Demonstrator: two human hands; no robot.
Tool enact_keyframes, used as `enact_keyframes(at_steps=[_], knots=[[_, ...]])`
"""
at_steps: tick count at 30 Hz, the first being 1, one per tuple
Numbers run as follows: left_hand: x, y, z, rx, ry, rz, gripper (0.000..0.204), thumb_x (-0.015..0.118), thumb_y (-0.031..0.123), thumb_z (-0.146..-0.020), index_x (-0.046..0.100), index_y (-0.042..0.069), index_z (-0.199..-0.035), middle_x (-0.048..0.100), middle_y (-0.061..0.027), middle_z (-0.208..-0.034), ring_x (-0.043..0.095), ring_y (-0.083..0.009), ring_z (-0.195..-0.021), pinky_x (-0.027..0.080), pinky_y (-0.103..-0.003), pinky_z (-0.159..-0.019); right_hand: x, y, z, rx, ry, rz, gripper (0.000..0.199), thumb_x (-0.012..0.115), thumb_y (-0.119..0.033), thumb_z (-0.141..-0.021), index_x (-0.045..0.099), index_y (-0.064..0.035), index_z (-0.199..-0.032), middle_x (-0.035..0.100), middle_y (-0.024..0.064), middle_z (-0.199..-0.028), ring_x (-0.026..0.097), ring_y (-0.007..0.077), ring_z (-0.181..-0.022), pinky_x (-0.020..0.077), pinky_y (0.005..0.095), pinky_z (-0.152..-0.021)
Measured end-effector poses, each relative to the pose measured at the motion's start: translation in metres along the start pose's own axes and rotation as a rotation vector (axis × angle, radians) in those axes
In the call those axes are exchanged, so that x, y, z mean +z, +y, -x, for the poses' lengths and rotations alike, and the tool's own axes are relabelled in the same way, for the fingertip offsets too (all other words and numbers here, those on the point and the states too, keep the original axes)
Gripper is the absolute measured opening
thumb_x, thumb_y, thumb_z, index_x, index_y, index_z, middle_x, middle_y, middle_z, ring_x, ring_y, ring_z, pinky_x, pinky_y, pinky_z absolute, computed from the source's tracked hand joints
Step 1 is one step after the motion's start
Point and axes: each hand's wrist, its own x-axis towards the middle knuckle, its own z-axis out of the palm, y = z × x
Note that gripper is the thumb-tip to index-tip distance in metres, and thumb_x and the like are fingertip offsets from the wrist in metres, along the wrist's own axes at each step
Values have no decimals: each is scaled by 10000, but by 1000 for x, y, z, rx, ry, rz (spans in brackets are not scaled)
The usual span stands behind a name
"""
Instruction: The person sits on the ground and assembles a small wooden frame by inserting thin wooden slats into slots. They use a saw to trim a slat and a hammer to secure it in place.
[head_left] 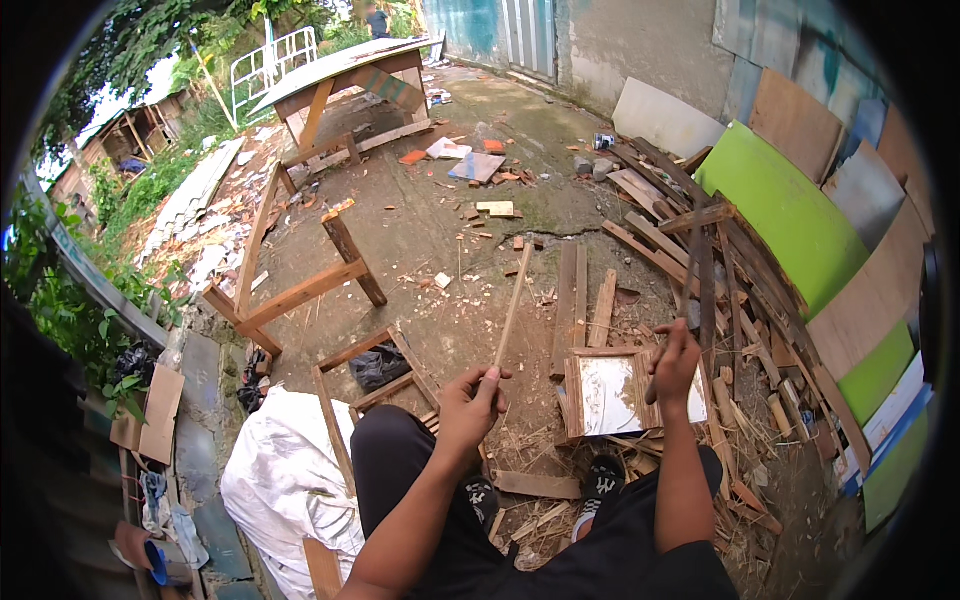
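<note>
One stick [515, 308], left grip [472, 405], tool [689, 280], right grip [675, 362] apart, panel edge [573, 398]

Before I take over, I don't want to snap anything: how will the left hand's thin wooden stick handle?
The thin wooden stick is likely fairly stiff: it extends straight from the left hand. Its slenderness suggests little weight, though a hard sideways push might crack it.

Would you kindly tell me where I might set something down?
The barest ground lies between the orange pieces and the grey wall. A smaller littered patch separates the wooden frame from the stick in the left hand. Planks crowd the right side; wood scraps crowd the shoes.
</note>
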Motion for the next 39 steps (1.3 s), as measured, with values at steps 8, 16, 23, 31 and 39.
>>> enact_keyframes(at_steps=[8, 16, 23, 31, 39], knots=[[3, -22, -2, 34, -1, 27, 255, 561, 228, -1089, 692, 22, -1163, 629, -10, -671, 489, -47, -534, 364, -229, -502, 68, -46, 75, -603, -343, 353, 530, 641, -252, -1030, 514, -159, -1536, 654, 81, -760, 582, 189, -535, 485, 346, -502], [-6, -21, 9, 57, -9, 168, 188, 548, 104, -1064, 652, 24, -1199, 663, -30, -765, 467, -26, -533, 339, -218, -472, 85, -52, 105, -826, -553, 582, 676, 699, -57, -804, 646, -343, -1415, 618, 60, -857, 662, 243, -699, 553, 384, -602], [-11, -25, 22, 4, -37, 60, 327, 572, 103, -1061, 659, 18, -1365, 584, 23, -741, 435, -36, -565, 318, -213, -501, 75, -44, 103, -818, -487, 556, 639, 690, -55, -835, 656, -333, -1409, 625, 65, -812, 656, 243, -649, 535, 392, -551], [4, -22, 25, -41, -105, 71, 400, 574, 116, -1069, 582, -7, -1450, 544, 35, -736, 418, -38, -598, 329, -221, -534, 47, -52, 96, -786, -477, 505, 562, 731, -23, -827, 711, -220, -1353, 645, 83, -769, 635, 247, -596, 493, 379, -517], [17, -22, 24, -145, -221, 186, 410, 553, 162, -1085, 570, 11, -1466, 505, 41, -702, 403, -46, -552, 301, -225, -491, 38, -42, 92, -860, -460, 536, 561, 724, -56, -841, 697, -245, -1368, 655, 81, -799, 662, 237, -621, 520, 377, -534]])
